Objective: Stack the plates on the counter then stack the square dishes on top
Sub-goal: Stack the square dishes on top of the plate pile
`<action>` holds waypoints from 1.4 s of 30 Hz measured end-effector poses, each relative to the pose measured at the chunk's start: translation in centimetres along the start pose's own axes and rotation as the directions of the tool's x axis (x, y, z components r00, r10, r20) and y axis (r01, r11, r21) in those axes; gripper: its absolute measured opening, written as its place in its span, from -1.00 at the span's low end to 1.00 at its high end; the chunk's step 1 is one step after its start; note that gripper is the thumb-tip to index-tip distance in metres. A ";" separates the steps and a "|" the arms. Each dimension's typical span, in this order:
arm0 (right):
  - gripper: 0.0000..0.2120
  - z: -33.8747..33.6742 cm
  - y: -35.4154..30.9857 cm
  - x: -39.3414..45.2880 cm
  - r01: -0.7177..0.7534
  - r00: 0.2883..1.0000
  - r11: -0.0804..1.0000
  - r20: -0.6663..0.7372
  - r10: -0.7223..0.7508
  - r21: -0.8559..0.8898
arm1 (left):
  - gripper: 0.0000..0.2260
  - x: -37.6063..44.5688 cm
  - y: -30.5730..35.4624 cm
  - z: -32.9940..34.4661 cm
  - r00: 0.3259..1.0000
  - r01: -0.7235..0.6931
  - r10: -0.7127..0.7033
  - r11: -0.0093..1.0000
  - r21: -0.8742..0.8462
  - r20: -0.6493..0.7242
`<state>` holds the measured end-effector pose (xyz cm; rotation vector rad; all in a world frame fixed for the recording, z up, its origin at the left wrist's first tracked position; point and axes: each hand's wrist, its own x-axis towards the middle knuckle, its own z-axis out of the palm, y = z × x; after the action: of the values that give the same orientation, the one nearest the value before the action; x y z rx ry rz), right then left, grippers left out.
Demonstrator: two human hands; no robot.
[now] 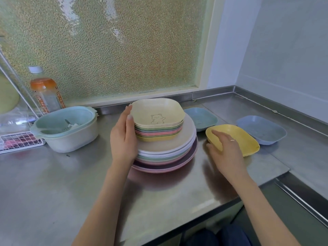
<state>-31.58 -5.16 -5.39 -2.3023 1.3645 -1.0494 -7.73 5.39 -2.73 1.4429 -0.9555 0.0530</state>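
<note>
Step in hand: With the round plates [166, 150] already piled on the tabletop [71, 183] and several square dishes [158, 128] nested on top, the second part of the task is under way.
Left hand: the left hand [124, 137] lies flat against the near-left side of the square stack, fingers [129, 118] together and pressed to its edge, steadying rather than gripping.
Right hand: the right hand [225, 150] reaches into the yellow square dish [237, 139]; its fingers are spread over the near rim, thumb below, seemingly about to close but blurred.
Beyond the right fingers: a blue dish [262, 130] and a teal dish [200, 118] sit loose, apart from the pile.
Next move: probably lifting the yellow dish, carrying it leftward over the bear-printed top dish [156, 110], and squaring its corners so it nests.
Risk: a skewed drop could nudge the pile.
</note>
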 end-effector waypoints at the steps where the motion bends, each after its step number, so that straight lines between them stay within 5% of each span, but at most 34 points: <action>1: -0.58 0.1 0.6 -0.2 -0.044 0.998 0.991 0.043 0.049 -0.124 | -0.60 0.0 0.0 0.0 1.000 -0.003 0.003 1.000 0.000 -0.003; 3: -0.61 0.4 1.0 -0.4 -0.067 0.994 0.961 0.066 0.088 -0.270 | -0.60 -0.1 0.0 -0.1 1.000 -0.006 0.006 1.000 -0.004 -0.001; 8: -0.67 0.6 0.7 -0.1 -0.029 0.999 0.962 -0.022 0.023 -0.271 | -0.57 -0.2 0.1 -0.1 0.999 -0.023 0.023 1.000 0.009 0.023; 12: -0.73 0.1 0.2 -0.2 -0.004 0.983 0.994 -0.182 -0.017 -0.112 | -0.55 -0.3 -0.2 0.0 0.999 -0.021 0.020 1.000 0.023 0.035; 19: -0.79 -2.3 -4.4 0.8 0.314 0.898 0.930 -0.380 -0.224 0.193 | -0.54 -0.2 -0.5 0.1 0.999 -0.027 0.027 0.999 0.026 0.035; 29: -0.78 0.7 -11.9 3.7 0.558 0.830 0.783 -0.159 -0.535 0.274 | -0.44 -0.2 -0.4 -0.1 0.997 -0.066 0.067 0.998 -0.026 0.033; 42: -0.80 2.0 -11.7 3.7 0.541 0.834 0.798 -0.045 -0.550 0.267 | -0.52 -0.2 -0.3 -0.1 0.994 -0.107 0.107 0.994 -0.032 0.026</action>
<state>-21.40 -2.43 1.33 -2.5347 0.4806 -1.2469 -7.61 5.51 -3.04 1.3672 -1.0521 0.0973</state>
